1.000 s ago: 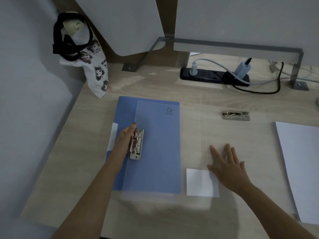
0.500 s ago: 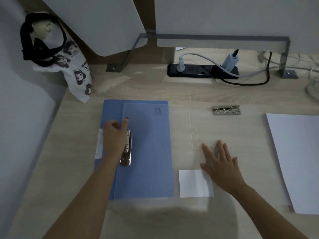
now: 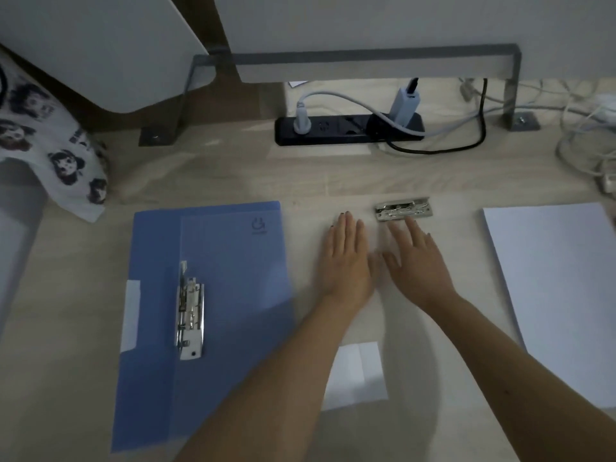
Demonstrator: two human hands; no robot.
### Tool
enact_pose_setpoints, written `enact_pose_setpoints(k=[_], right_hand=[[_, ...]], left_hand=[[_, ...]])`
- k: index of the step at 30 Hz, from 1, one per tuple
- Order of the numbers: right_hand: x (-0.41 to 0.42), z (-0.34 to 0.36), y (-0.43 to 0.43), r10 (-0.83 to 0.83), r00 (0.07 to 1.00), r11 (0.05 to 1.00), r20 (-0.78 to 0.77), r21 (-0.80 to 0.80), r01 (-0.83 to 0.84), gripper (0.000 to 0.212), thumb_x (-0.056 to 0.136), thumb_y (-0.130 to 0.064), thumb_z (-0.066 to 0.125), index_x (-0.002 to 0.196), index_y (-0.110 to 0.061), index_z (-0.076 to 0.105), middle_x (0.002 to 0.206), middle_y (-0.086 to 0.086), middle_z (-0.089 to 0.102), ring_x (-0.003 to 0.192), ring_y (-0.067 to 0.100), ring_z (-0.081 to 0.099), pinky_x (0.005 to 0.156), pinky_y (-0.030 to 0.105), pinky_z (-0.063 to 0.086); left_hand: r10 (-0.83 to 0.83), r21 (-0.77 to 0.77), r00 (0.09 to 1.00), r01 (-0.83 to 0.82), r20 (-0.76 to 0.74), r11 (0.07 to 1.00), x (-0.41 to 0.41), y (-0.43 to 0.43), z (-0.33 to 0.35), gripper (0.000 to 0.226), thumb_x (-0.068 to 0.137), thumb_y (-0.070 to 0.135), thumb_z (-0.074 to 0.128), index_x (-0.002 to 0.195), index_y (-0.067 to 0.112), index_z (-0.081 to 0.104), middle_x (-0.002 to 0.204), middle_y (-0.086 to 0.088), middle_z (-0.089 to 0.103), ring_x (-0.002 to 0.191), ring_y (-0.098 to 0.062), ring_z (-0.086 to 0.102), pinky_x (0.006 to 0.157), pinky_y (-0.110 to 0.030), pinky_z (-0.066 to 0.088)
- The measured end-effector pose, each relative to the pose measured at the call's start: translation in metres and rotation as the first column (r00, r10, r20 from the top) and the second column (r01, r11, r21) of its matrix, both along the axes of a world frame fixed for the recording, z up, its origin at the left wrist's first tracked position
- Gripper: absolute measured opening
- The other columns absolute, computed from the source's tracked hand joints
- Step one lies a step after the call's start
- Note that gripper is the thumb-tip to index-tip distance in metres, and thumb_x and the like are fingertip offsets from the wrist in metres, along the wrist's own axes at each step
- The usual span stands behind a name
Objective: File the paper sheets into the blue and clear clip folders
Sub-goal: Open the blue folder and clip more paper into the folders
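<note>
The blue clip folder (image 3: 233, 311) lies open-faced on the desk at the left, its metal clip (image 3: 190, 315) lying along its left part. The clear folder (image 3: 466, 261) lies flat in the middle, hard to see, with its metal clip (image 3: 403, 209) at its far edge and a white label (image 3: 358, 375) near its front. My left hand (image 3: 346, 261) and my right hand (image 3: 416, 261) rest flat side by side on the clear folder, fingers spread, holding nothing. My right fingertips almost touch the clip. The stack of paper sheets (image 3: 563, 295) lies at the right.
A black power strip (image 3: 346, 128) with plugs and cables sits at the back. A printed cloth bag (image 3: 50, 155) hangs at the back left. A metal bracket (image 3: 366, 58) spans the rear of the desk. Tangled white cables (image 3: 593, 135) lie at the far right.
My left hand left the blue folder's clip and moved right onto the clear folder. My right hand slid forward toward the clear folder's clip.
</note>
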State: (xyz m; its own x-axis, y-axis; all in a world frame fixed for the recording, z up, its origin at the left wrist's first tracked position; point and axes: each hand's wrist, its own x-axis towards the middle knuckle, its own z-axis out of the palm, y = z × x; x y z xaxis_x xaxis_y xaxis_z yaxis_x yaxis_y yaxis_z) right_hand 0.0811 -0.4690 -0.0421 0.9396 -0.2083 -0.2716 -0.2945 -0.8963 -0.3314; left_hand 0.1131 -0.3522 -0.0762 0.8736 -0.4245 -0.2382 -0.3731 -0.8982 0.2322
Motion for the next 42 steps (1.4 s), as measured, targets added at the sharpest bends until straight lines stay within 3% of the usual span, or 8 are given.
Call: enact_pose_setpoints(k=[6, 19, 24, 27, 29, 33, 38, 42], right_hand=[[0.039, -0.013, -0.011, 0.116, 0.993, 0.989, -0.001, -0.096, -0.116, 0.054, 0.099, -0.027, 0.028, 0.148, -0.015, 0.010, 0.158, 0.011, 0.002, 0.146, 0.026, -0.002, 0.118, 0.037, 0.001], [0.044, -0.024, -0.039, 0.241, 0.949, 0.969, 0.201, -0.110, -0.223, 0.040, 0.093, -0.014, 0.045, 0.133, -0.014, 0.048, 0.137, 0.011, 0.051, 0.135, 0.032, 0.038, 0.108, 0.041, 0.031], [0.052, -0.003, -0.046, -0.110, 0.923, 0.975, 0.369, 0.220, 0.029, 0.013, 0.092, -0.020, 0.052, 0.102, -0.012, 0.054, 0.097, 0.002, 0.065, 0.087, 0.021, 0.059, 0.068, 0.028, 0.040], [0.061, 0.001, -0.065, -0.467, 0.840, 0.792, 0.278, 0.554, 0.257, 0.002, 0.092, -0.015, 0.050, 0.090, -0.016, 0.051, 0.085, -0.006, 0.059, 0.086, 0.014, 0.055, 0.066, 0.019, 0.039], [0.062, -0.004, -0.082, -0.602, 0.767, 0.709, 0.224, 0.591, 0.385, 0.005, 0.091, -0.013, 0.050, 0.092, -0.012, 0.054, 0.091, 0.001, 0.061, 0.086, 0.017, 0.055, 0.066, 0.017, 0.037], [0.052, -0.015, -0.108, -0.622, 0.765, 0.721, 0.170, 0.507, 0.473, 0.018, 0.090, -0.009, 0.047, 0.105, -0.008, 0.057, 0.114, 0.012, 0.054, 0.085, 0.017, 0.051, 0.071, 0.021, 0.035], [0.020, 0.005, -0.129, -0.558, 0.806, 0.761, 0.197, 0.510, 0.402, 0.022, 0.090, -0.007, 0.043, 0.106, -0.011, 0.058, 0.111, 0.002, 0.052, 0.087, 0.013, 0.051, 0.066, 0.016, 0.034], [-0.037, 0.016, -0.163, -0.529, 0.844, 0.777, 0.090, 0.452, 0.438, 0.026, 0.089, -0.006, 0.044, 0.097, -0.017, 0.066, 0.114, 0.005, 0.055, 0.097, 0.017, 0.054, 0.082, 0.026, 0.036]], left_hand=[[0.019, -0.016, 0.995, -0.017, 0.094, 1.000, -0.006, -0.006, -0.022, 0.073, 0.095, 0.044, -0.003, 0.142, 0.000, 0.032, 0.150, -0.020, 0.031, 0.141, -0.030, 0.027, 0.114, -0.046, 0.024], [0.051, -0.089, 0.988, -0.039, 0.145, 0.995, -0.005, -0.009, -0.026, 0.068, 0.095, 0.047, 0.010, 0.147, 0.003, 0.016, 0.156, -0.015, 0.013, 0.146, -0.024, 0.008, 0.115, -0.037, 0.008], [0.050, -0.087, 0.987, -0.037, 0.155, 0.996, -0.005, -0.008, -0.029, 0.067, 0.095, 0.045, 0.025, 0.147, 0.003, 0.016, 0.157, -0.015, 0.010, 0.146, -0.023, 0.007, 0.116, -0.037, 0.008], [0.056, -0.084, 0.986, -0.043, 0.157, 0.996, -0.004, -0.009, -0.030, 0.067, 0.094, 0.044, 0.026, 0.147, 0.004, 0.018, 0.157, -0.014, 0.010, 0.146, -0.020, 0.003, 0.117, -0.037, 0.007], [0.063, -0.088, 0.987, -0.050, 0.151, 0.995, -0.004, -0.009, -0.030, 0.066, 0.094, 0.044, 0.026, 0.147, 0.004, 0.018, 0.157, -0.012, 0.009, 0.146, -0.018, 0.002, 0.117, -0.036, 0.006], [0.070, -0.110, 0.986, -0.054, 0.151, 0.992, -0.004, -0.009, -0.030, 0.066, 0.093, 0.042, 0.030, 0.147, 0.005, 0.019, 0.157, -0.011, 0.011, 0.146, -0.016, 0.002, 0.118, -0.036, 0.007], [0.064, -0.063, 0.983, -0.054, 0.173, 0.997, -0.002, -0.009, -0.031, 0.067, 0.092, 0.042, 0.030, 0.146, 0.005, 0.021, 0.157, -0.012, 0.016, 0.146, -0.017, 0.007, 0.117, -0.035, 0.008], [0.097, -0.092, 0.985, -0.084, 0.140, 0.992, -0.003, -0.010, -0.029, 0.067, 0.090, 0.043, 0.016, 0.147, 0.007, 0.014, 0.158, -0.008, 0.008, 0.145, -0.011, -0.002, 0.118, -0.029, -0.004]])
